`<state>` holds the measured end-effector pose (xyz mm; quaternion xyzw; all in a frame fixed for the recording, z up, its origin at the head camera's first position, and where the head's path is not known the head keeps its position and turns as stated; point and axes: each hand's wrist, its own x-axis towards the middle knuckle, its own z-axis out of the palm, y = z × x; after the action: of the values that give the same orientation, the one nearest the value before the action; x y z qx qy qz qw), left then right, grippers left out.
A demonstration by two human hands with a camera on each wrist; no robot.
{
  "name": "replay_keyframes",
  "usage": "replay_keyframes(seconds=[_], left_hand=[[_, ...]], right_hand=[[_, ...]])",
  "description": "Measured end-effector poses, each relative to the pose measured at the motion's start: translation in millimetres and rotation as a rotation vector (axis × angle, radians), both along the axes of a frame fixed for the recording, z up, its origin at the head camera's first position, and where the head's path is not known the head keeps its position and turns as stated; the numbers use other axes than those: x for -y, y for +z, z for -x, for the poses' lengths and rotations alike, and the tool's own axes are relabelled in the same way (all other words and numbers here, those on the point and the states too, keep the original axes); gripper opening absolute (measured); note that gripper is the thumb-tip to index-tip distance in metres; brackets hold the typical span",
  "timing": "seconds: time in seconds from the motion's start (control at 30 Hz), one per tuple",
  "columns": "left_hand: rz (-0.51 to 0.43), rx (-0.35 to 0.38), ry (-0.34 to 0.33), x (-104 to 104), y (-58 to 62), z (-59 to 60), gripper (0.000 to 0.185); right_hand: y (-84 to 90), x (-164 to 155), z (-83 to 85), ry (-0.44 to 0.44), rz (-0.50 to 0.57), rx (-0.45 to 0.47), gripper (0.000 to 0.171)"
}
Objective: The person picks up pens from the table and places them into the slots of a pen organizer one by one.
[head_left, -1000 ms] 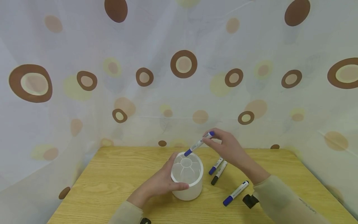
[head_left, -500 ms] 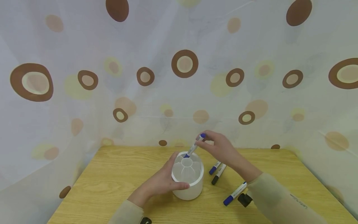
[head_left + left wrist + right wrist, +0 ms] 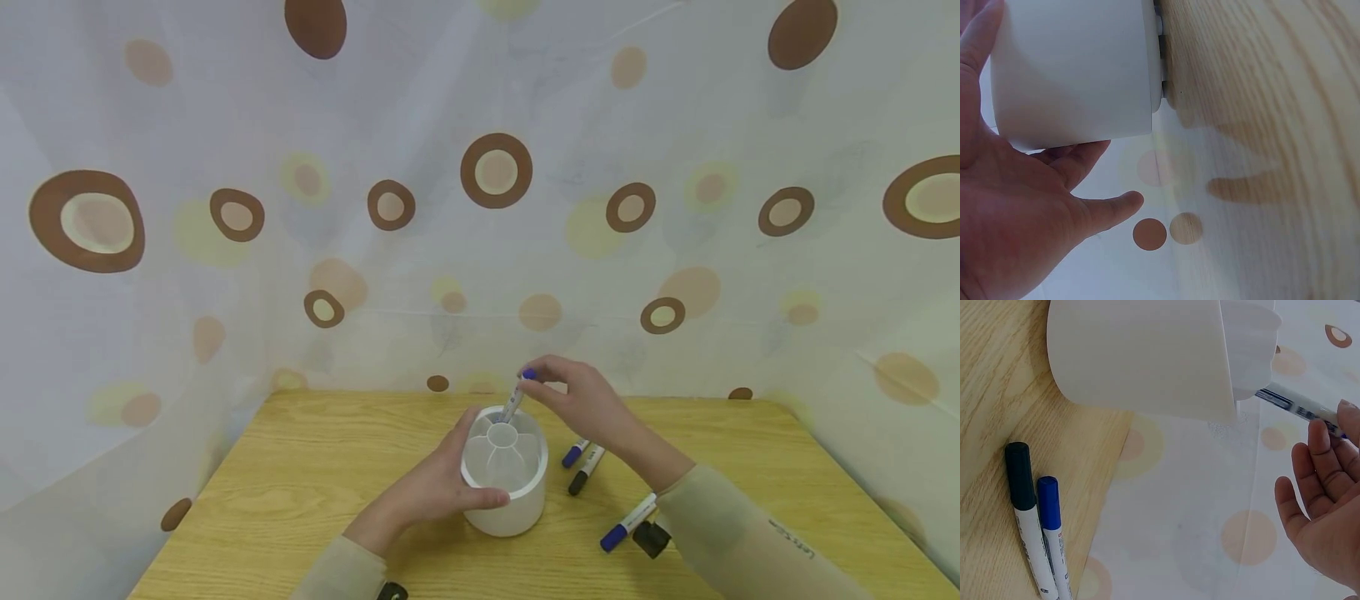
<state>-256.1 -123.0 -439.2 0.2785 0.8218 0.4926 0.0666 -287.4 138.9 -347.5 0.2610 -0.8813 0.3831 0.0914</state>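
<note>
Facing a dotted curtain (image 3: 420,275) across a wooden table (image 3: 300,467), apparently inserting a blue-ended marker (image 3: 512,406) into a white holder (image 3: 510,517) at its 12 o'clock, next probably needing release; gripping the holder with the left hand (image 3: 435,483) at 9 o'clock, pinching the marker's top with the right hand (image 3: 583,406) at 1 o'clock.

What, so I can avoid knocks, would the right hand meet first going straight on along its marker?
Most likely the white holder, at its top, where the held marker reaches in; depth there is unclear.
</note>
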Motion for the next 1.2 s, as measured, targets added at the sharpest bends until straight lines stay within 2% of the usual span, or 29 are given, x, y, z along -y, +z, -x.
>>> replay_keyframes(seconds=[0.3, 0.57, 1.2], left_hand=[[0.032, 0.021, 0.039, 0.8, -3.1, 0.8, 0.126], [0.012, 0.011, 0.031, 0.0, -2.5, 1.3, 0.118], [0.013, 0.011, 0.034, 0.4, -2.9, 1.9, 0.119]], right_hand=[[-2.6, -6.3, 3.3, -0.010, -0.011, -0.012, 0.035], [-6.5, -16.0, 4.9, -0.042, -0.029, -0.007, 0.038], [-18.6, -44.8, 9.0, -0.070, -0.033, 0.013, 0.040]])
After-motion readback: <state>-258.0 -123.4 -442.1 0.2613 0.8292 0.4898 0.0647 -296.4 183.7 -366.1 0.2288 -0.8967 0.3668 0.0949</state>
